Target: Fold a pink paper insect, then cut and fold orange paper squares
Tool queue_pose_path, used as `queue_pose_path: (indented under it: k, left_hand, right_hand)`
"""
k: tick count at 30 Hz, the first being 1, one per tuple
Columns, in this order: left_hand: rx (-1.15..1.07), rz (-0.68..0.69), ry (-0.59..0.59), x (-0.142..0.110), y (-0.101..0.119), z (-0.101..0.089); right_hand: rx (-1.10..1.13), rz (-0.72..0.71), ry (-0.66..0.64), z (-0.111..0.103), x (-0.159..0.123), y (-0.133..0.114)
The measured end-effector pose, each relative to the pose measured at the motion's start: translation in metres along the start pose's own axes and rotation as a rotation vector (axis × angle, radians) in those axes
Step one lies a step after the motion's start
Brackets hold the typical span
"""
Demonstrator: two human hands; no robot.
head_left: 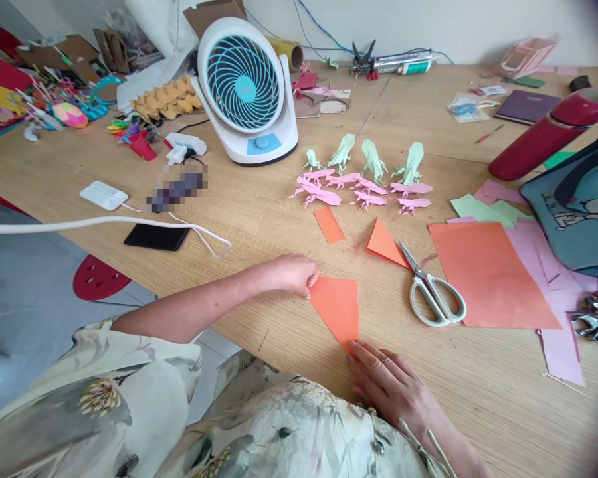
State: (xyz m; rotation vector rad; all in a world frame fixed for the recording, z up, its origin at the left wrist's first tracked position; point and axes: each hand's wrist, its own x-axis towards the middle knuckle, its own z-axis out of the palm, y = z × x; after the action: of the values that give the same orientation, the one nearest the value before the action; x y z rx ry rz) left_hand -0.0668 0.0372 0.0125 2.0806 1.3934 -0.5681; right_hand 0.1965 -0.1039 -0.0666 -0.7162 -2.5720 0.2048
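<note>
A folded piece of orange paper (pixel 339 305) lies on the table in front of me. My left hand (pixel 299 275) is closed, pinching its upper left corner. At the lower corner, my right hand (pixel 391 382) rests low on the table with its fingertips and thumb against the paper. To the right are white-handled scissors (pixel 436 295), blades slightly apart, their tip by a folded orange triangle (pixel 386 243). A small orange rectangle (pixel 329 226) lies farther back, and a large orange sheet (pixel 493 275) is right of the scissors.
Pink folded paper insects (pixel 319 192) and green ones (pixel 373 161) stand beyond the orange pieces. A fan (pixel 246 93) is behind them. At left, a white cable (pixel 80 224) crosses above a black phone (pixel 157 236). A red bottle (pixel 548 136) and blue bag (pixel 578 206) stand at right.
</note>
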Motion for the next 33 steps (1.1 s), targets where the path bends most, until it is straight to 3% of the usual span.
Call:
queue_pose_path:
  k: [11, 16, 20, 23, 25, 29, 33]
  left_hand:
    - [-0.055, 0.112, -0.001, 0.011, -0.020, 0.008]
    - [-0.075, 0.126, 0.010, 0.008, -0.024, 0.006]
    - [-0.094, 0.116, 0.117, -0.002, -0.018, 0.006]
    - [-0.107, 0.106, 0.354, -0.006, -0.008, 0.015]
    - [-0.062, 0.082, 0.451, -0.006, -0.001, 0.023]
    - [0.028, 0.038, 0.450, -0.003, 0.009, 0.034]
    - [0.036, 0.026, 0.386, -0.005, 0.015, 0.029]
  right_hand:
    - [0.045, -0.016, -0.040, -0.009, -0.009, 0.000]
    - [0.078, 0.018, -0.132, -0.023, -0.012, -0.004]
    - [0.112, 0.059, -0.128, -0.026, -0.018, -0.008]
    - [0.155, 0.124, -0.078, -0.025, -0.020, -0.011]
    - [0.174, 0.168, -0.050, -0.024, -0.019, -0.012]
    - [0.172, 0.170, -0.002, -0.020, -0.016, -0.011]
    - [0.149, 0.167, 0.040, -0.018, -0.018, -0.007]
